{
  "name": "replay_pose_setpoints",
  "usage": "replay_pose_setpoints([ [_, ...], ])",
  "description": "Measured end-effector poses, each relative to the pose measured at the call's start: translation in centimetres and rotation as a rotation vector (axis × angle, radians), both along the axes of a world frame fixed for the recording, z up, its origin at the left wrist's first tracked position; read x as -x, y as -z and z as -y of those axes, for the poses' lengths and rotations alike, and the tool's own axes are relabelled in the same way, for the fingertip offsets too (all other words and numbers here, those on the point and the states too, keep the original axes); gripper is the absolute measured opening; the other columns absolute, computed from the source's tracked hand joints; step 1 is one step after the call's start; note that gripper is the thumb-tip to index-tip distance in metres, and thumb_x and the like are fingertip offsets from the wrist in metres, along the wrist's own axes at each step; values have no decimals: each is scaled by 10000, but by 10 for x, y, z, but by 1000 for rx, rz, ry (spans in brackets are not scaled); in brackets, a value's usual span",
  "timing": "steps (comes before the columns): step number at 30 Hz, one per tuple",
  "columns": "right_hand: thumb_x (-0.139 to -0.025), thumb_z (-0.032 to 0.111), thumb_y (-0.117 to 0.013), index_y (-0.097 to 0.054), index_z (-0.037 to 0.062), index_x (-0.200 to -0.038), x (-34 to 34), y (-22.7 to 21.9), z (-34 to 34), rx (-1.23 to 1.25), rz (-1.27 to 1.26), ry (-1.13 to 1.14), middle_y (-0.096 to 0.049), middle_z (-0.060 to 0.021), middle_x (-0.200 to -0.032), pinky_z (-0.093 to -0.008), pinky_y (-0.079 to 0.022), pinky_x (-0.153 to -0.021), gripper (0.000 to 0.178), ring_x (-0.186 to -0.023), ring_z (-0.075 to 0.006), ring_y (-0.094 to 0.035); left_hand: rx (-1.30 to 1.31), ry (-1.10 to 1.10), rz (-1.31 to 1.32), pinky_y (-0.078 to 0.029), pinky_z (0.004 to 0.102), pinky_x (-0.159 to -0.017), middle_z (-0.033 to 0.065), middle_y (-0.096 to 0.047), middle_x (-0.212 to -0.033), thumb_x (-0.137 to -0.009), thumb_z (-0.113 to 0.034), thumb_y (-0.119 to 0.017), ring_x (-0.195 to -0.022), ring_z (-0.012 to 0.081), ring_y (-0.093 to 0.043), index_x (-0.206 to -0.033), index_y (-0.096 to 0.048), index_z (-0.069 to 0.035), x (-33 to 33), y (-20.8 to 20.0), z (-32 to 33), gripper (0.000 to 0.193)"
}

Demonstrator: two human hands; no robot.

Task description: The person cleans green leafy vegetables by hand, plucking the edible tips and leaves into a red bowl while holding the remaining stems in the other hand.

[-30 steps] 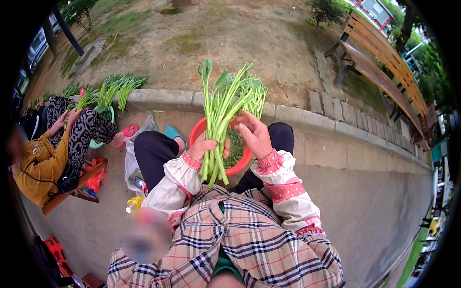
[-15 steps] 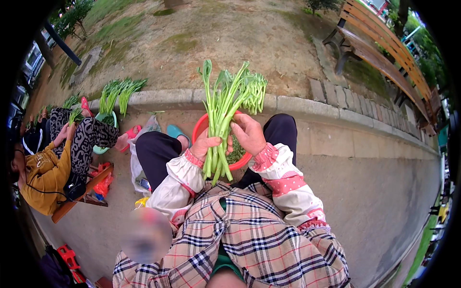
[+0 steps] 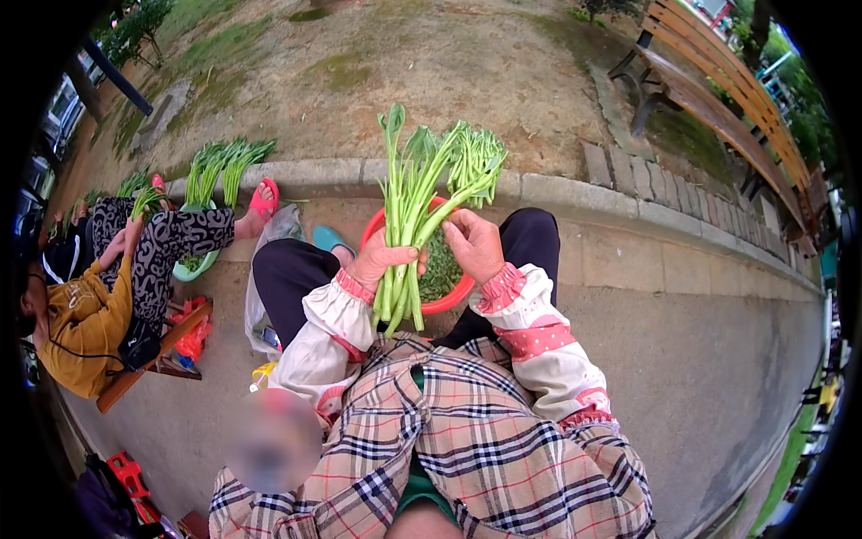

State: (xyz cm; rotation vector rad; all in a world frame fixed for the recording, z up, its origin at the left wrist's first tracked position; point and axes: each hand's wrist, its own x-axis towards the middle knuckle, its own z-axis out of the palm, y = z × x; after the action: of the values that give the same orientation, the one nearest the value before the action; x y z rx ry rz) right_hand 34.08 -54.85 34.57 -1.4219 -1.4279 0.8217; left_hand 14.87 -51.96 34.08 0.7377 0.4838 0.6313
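My left hand (image 3: 388,262) is wrapped round the lower part of a bunch of leafy green vegetable stems (image 3: 409,211), whose cut ends point toward me. Fingers closed, my right hand (image 3: 476,244) pinches at a stem leaning out on the bunch's right side; its fingertips are partly hidden. Under both hands, between my knees, a red basin (image 3: 446,301) holds small green leaf bits (image 3: 440,269). Behind it, more green stems (image 3: 478,160) lie at the curb, partly covered by the bunch.
A stone curb (image 3: 575,198) runs across ahead, with bare soil beyond. To the left, a person in a mustard top (image 3: 85,332) sits on a low wooden bench, a pale green basin (image 3: 208,260) beside them. A plastic bag (image 3: 259,287) lies by my left leg. A slatted bench (image 3: 718,103) stands far right.
One stem on the bunch's right side now leans farther right, with my right hand at it. My left hand has shifted slightly left. The seated person's foot has moved forward.
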Motion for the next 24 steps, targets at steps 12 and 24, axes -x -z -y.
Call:
replay_pose_setpoints([
  [12, -788, 160, -609, -640, 59, -827, 10, 9, -2, -66, 204, 97, -640, -118, -713, -376, -478, -575, 112, -644, -286, -631, 210, 14, 77, -524, 326, -614, 93, -583, -828, -784, -79, -650, -680, 186, -606, -1177, -454, -74, -1, 0, 12, 439],
  [24, -798, 181, -610, -654, 14, -835, 1, 44, -38, 114, -29, 286, -650, -156, -680, -358, -497, -599, 177, -625, -238, -656, 292, -24, 139, -519, 329, -638, 72, -576, -838, -798, -79, -623, -702, 178, -589, -1125, -488, -62, -5, 0, 24, 355],
])
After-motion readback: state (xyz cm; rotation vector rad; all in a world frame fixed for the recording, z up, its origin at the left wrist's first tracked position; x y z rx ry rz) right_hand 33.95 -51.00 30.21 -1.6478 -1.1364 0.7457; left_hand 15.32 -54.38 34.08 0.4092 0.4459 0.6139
